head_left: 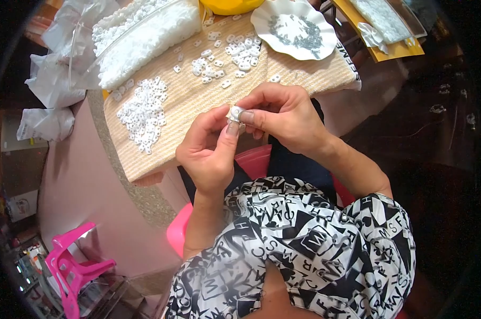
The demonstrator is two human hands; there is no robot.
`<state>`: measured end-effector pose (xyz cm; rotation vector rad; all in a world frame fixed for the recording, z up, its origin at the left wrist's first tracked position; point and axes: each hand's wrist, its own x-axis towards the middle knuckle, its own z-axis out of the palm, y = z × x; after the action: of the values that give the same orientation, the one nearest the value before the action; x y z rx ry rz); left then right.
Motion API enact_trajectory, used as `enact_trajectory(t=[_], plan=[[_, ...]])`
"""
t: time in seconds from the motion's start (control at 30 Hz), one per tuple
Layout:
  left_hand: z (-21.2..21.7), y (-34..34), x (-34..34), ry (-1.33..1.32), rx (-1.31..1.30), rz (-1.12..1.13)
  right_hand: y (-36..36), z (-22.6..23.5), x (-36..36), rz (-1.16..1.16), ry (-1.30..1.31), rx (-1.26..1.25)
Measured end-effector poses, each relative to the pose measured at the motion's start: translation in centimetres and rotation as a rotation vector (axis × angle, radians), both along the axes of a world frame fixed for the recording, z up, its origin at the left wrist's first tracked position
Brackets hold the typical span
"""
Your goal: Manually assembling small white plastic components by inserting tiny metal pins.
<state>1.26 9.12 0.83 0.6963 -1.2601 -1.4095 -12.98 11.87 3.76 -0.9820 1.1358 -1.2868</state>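
Note:
My left hand [208, 146] and my right hand [283, 114] meet in front of my chest, just off the near edge of a woven tan mat [187, 95]. Both pinch one small white plastic piece [236, 112] between thumbs and fingertips. On the mat lies a pile of the same white pieces [144, 110] to the left. A looser scatter of white pieces [227, 56] lies farther back. A white scalloped dish [293, 29] holding small grey metal parts stands at the back right.
A clear plastic bag of white pieces [139, 37] lies at the back left, with white bags [52, 85] beside it. A yellow bowl [230, 5] is at the far edge. A yellow tray with a clear bag [384, 26] sits far right. A pink stool [73, 266] stands lower left.

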Motion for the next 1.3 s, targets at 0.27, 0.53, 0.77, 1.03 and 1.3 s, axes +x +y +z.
enact_trajectory(t=[0.27, 0.53, 0.77, 1.03, 1.3], plan=[[-0.5, -0.6, 0.2, 0.046, -0.036, -0.073, 0.0, 0.0, -0.5, 0.03, -0.002, -0.018], [-0.9, -1.5, 0.5, -0.077, -0.329, -0.182, 0.3, 0.5, -0.7, 0.044, -0.075, 0.066], [-1.0, -1.0, 0.3, -0.041, -0.275, -0.164, 0.4, 0.6, -0.9, 0.065, -0.012, 0.092], [-1.5, -0.8, -0.2, -0.017, -0.258, -0.127, 0.5, -0.1, -0.8, 0.08, -0.028, 0.094], [-1.9, -0.7, -0.6, -0.059, -0.316, -0.078, 0.4, -0.5, -0.4, 0.023, -0.008, 0.05]])
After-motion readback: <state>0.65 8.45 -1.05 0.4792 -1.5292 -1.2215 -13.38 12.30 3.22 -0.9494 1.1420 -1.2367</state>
